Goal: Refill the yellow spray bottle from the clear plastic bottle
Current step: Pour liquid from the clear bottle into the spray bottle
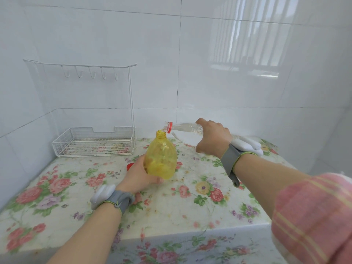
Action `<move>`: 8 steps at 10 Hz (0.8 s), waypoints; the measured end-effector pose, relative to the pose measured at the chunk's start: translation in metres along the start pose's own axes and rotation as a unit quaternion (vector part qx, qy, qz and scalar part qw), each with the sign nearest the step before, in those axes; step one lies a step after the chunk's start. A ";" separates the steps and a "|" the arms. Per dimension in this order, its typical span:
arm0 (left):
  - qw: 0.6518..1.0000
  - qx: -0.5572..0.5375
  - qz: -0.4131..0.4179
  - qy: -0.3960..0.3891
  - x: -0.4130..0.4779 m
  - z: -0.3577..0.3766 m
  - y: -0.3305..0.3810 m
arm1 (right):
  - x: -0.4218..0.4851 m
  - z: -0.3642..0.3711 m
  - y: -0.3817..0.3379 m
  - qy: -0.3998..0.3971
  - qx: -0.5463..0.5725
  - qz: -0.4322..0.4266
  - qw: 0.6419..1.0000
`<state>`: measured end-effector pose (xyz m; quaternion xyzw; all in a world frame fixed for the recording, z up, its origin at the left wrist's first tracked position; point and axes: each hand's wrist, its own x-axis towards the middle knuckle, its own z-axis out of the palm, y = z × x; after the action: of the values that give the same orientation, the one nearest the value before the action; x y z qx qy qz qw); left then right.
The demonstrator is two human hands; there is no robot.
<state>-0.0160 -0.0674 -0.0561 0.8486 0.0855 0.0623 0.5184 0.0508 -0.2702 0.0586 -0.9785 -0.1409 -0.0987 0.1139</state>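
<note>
Bright, even daylight. Window reflection glares on glossy wall tiles point(247, 44) upper right. Shadows faint and soft on the floral tablecloth point(171, 206). Wide-angle bending at edges; pink sleeve point(314, 216) blurred near the lens.

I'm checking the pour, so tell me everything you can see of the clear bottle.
The clear bottle is thin, ribbed, see-through plastic with a red ring at its neck and no cap on. It lies nearly level in the air, tipped slightly down to the left, its mouth right over the open neck of the yellow bottle. The right hand holds its base end from above. Some clear liquid seems to sit inside; how much is unclear.
</note>
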 end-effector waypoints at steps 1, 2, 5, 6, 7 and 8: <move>1.000 0.003 0.005 -0.010 0.004 0.001 -0.003 | 0.000 -0.002 0.000 -0.008 -0.001 0.017 1.000; 1.000 -0.009 0.006 -0.009 0.008 0.000 -0.006 | 0.000 -0.002 0.000 -0.007 0.001 0.015 1.000; 1.000 -0.025 0.000 -0.014 0.012 -0.001 -0.010 | -0.001 -0.003 -0.001 -0.002 -0.002 0.014 1.000; 0.999 -0.030 0.004 -0.013 0.012 0.000 -0.011 | -0.001 -0.003 -0.001 0.000 -0.004 0.014 1.000; 0.999 -0.036 0.005 -0.014 0.013 0.000 -0.011 | 0.000 -0.003 -0.001 -0.002 -0.006 0.016 1.000; 0.999 -0.041 0.003 -0.018 0.013 0.000 -0.012 | 0.000 -0.003 0.000 0.000 -0.007 0.018 1.000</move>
<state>-0.0039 -0.0589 -0.0663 0.8279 0.0709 0.0523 0.5539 0.0500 -0.2709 0.0614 -0.9818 -0.1223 -0.0972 0.1084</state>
